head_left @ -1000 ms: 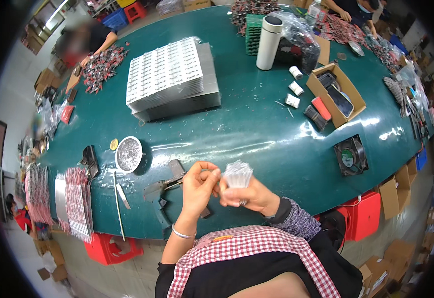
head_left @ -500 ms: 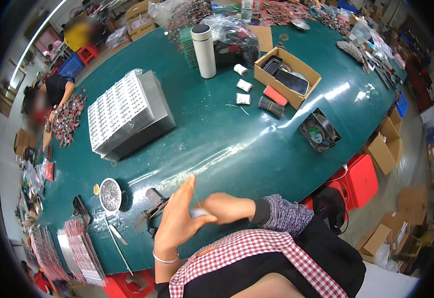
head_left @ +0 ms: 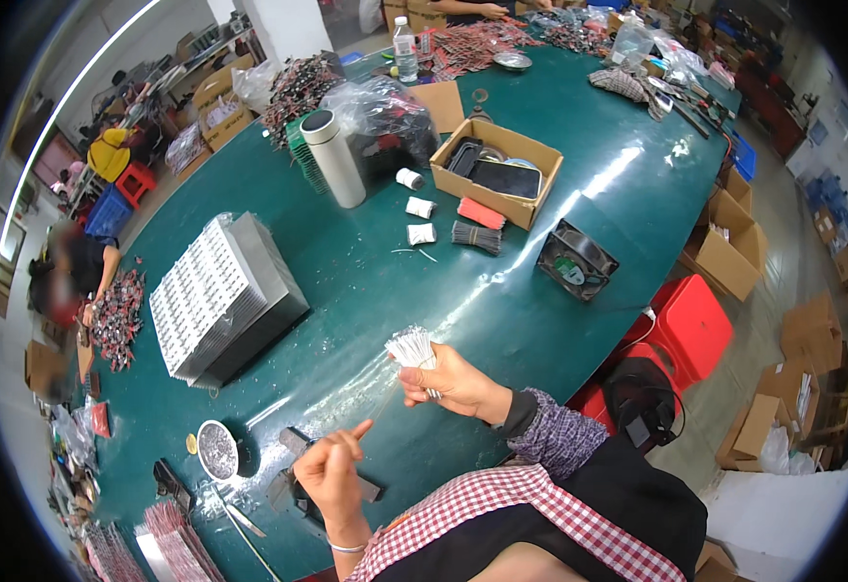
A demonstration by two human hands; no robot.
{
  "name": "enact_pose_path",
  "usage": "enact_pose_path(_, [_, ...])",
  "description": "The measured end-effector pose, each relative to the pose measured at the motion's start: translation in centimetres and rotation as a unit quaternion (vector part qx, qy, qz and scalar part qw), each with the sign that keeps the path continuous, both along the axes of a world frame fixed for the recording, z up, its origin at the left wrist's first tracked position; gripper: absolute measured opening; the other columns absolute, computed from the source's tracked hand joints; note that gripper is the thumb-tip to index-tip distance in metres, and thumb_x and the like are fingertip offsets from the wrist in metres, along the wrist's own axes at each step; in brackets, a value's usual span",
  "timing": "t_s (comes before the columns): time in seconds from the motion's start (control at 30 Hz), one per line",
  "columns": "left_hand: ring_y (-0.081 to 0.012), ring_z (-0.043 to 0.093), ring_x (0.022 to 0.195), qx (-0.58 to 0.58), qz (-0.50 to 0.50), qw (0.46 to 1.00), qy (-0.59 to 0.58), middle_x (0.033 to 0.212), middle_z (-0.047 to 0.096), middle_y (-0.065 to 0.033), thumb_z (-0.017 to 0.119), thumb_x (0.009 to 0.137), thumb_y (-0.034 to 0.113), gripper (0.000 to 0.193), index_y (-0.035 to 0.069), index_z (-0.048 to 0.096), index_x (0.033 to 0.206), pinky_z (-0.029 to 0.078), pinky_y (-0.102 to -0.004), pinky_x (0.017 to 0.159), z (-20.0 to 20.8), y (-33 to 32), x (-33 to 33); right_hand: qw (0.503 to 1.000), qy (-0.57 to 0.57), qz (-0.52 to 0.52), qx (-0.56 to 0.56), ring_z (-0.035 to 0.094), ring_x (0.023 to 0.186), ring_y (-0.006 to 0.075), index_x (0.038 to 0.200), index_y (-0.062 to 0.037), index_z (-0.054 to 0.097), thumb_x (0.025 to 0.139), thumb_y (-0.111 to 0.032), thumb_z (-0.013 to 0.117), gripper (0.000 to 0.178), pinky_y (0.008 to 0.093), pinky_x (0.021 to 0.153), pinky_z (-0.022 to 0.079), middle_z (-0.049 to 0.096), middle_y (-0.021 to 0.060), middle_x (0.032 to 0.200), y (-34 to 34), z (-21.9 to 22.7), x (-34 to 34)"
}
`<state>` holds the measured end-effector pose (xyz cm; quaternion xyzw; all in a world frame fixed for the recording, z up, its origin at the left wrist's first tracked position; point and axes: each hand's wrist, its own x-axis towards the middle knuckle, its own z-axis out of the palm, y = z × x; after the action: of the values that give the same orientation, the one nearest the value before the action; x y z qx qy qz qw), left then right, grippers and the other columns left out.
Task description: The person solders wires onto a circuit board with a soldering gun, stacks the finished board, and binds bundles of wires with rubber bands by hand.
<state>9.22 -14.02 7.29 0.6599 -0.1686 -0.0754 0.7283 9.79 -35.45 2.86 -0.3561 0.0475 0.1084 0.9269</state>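
My right hand (head_left: 458, 383) is closed round a bundle of thin white sticks or tubes (head_left: 412, 351), whose ends fan out above the fingers. My left hand (head_left: 332, 473) is lower and to the left, its fingers curled and one fingertip pointing toward the bundle. A faint thin line seems to run from that fingertip up to the bundle; what the left fingers grip is too small to make out. Behind the left hand, a dark metal fixture (head_left: 295, 441) on the green table (head_left: 346, 291) is partly hidden.
A bowl of small grey bits (head_left: 217, 451) and tweezers (head_left: 240, 514) are at left. Beyond lie a stack of silvery plates (head_left: 215, 301), a white flask (head_left: 335, 160), small white bundles (head_left: 421, 208), an open carton (head_left: 501, 184) and a fan (head_left: 577, 260). Red stools (head_left: 681, 330) stand at right.
My hands have drawn apart from being close together. The right hand now holds the white bundle in plain sight, and the left has dropped with its fingers curled. The view has shifted.
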Motion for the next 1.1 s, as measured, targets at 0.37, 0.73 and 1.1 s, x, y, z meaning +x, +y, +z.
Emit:
enact_pose_path(0.37, [-0.0261,0.054,0.115,-0.101,0.095,0.981,0.138,0.12,0.057,-0.0146,0.069,0.086,0.019,0.07,-0.011,0.032,0.138,0.046,-0.0358,0.098,-4.7,-3.3,3.9,0.888,-0.313,0.103,-0.322,0.058,0.095,0.0159,0.128,-0.0006,0.048,0.083,-0.014,0.072,0.053,0.0325,0.083,0.049,0.061,0.0049,0.107,3.8,2.6,-2.3])
enact_pose_path(0.73, [-0.0151,0.063,0.071,0.384,-0.1,0.917,0.041,0.08,0.065,-0.0031,0.087,0.062,0.018,0.062,-0.003,0.064,0.115,0.049,-0.036,0.065,1.4,-3.4,4.1,0.698,-0.344,0.297,-0.553,0.063,0.078,0.0338,0.09,-0.0005,0.062,0.067,-0.01,0.071,0.026,0.0418,0.068,0.048,0.065,0.0166,0.078,2.7,1.5,-2.8])
enact_pose_path(1.1, [-0.0212,0.052,0.075,0.04,0.016,0.996,-0.08,0.078,0.057,-0.0116,0.05,0.093,0.009,0.022,-0.005,0.056,0.077,0.047,-0.0393,0.079,-2.4,-4.9,1.8,0.995,0.082,-0.045,0.047,0.038,0.049,0.007,0.091,-0.0017,0.058,0.088,-0.033,0.067,0.033,0.0256,0.051,0.038,0.042,-0.0041,0.058,-0.4,-1.3,-0.4])
